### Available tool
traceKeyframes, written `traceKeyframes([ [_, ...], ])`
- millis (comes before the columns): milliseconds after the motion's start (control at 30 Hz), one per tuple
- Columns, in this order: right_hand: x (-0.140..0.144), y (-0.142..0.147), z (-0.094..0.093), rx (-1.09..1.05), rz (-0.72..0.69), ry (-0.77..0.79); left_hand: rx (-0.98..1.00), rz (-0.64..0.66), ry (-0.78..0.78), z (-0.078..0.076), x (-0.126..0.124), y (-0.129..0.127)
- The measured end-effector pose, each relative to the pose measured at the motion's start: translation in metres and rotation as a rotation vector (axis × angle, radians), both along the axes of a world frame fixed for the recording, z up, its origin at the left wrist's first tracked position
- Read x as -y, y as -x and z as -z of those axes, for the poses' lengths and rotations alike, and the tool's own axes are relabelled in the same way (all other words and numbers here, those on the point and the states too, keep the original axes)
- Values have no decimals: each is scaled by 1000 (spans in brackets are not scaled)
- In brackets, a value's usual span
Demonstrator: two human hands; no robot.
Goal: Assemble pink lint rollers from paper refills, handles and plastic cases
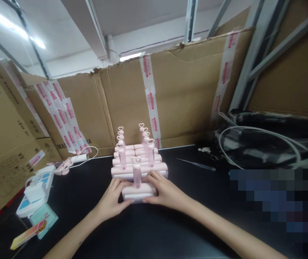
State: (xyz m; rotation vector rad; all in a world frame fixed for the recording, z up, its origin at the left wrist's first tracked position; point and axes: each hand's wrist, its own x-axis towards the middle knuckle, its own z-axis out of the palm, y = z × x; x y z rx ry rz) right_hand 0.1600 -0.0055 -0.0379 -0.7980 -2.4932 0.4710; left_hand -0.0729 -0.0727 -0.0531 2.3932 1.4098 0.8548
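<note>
Two hands (pixel 115 198) (pixel 168 190) hold one pink device (pixel 139 189) between them.

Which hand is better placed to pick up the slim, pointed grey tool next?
Probably the right hand: the slim grey tool lies nearer it, while the left hand is beyond the pale-pink cylindrical device both hold.

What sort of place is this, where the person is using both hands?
Probably a packing or assembly bench in a workshop or warehouse: taped cardboard walls in the black table, a metal frame stands around it, and matching pink pieces are lined up in rows.
</note>
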Motion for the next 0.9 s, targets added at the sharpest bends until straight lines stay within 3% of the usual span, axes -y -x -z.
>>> traceKeyframes([
  [133,-9,3,7,-12,50,-99,-11,-55,-85,9,-17,1],
  [333,-20,-5,7,19,96,-142,2,-36,-110,18,-37,-4],
  [467,-19,-7,7,-34,111,-174,58,-80,-103,28,-37,-4],
  [600,-6,-9,-2,-148,201,-333,129,-82,-139,30,-30,7],
  [667,3,-9,-3,-187,147,-401,199,-71,-168,29,-30,13],
  [733,10,-6,2,-188,4,-476,319,-118,-205,32,-32,15],
  [833,19,5,22,-113,-175,-545,621,-267,-239,44,-30,8],
  [900,22,13,39,-3,-219,-542,714,-242,-124,51,-22,0],
])
